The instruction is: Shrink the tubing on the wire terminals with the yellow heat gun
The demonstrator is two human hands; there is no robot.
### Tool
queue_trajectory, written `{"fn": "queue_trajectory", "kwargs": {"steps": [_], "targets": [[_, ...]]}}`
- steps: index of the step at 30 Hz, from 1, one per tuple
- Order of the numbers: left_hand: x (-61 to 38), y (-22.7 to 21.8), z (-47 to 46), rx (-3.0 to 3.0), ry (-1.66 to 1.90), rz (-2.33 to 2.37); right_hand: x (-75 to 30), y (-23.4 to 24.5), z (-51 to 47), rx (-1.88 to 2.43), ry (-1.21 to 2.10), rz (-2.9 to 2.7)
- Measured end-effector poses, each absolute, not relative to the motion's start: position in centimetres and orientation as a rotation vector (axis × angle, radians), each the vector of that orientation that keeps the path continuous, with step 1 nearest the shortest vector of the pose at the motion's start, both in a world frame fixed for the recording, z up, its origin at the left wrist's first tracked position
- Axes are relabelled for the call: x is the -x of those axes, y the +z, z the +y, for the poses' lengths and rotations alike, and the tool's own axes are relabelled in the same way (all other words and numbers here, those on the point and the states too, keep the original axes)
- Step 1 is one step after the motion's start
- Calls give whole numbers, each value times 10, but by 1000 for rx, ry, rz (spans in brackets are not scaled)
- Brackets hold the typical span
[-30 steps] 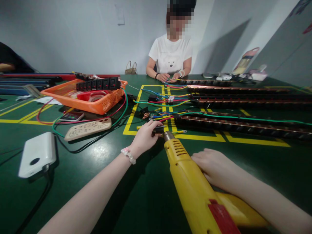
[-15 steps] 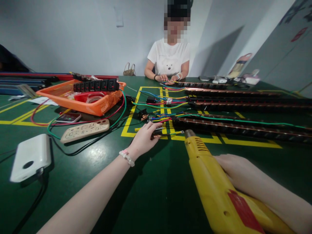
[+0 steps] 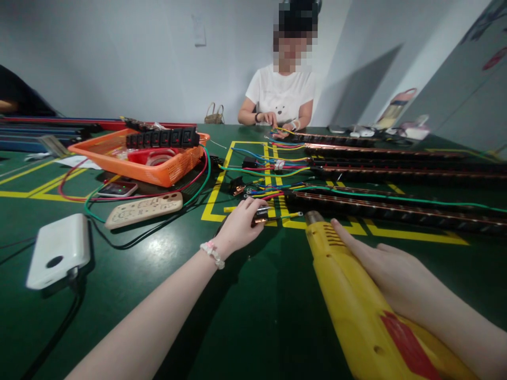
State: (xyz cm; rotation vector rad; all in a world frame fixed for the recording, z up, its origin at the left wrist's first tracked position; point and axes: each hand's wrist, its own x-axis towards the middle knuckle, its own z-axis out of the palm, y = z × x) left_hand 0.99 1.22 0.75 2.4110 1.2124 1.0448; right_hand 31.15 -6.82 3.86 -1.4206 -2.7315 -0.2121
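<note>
L hand grips blk part, R hand (grip unclear) on diag. heat gun, nozzle fwd-L.

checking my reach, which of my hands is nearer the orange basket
Left. Your left hand is in front of the orange basket, to its right; your right hand is farther right, at the heat gun.

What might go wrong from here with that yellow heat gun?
If the yellow heat gun is hot, which I can't tell, its metal nozzle might scorch the yellow-green wire whose end is close by. The right hand has its thumb near the nozzle and could get burned.
</note>
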Motion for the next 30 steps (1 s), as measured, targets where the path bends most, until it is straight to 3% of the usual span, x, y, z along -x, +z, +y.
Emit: {"fn": "queue_trajectory", "kwargs": {"steps": [16,30], "targets": [[-12,14,11,-2321,1100,1224,-235,57,-67,1141,-32,-2897],[-10,13,12,-2296,1114,1158,-236,51,-67,1282,68,-2832]]}}
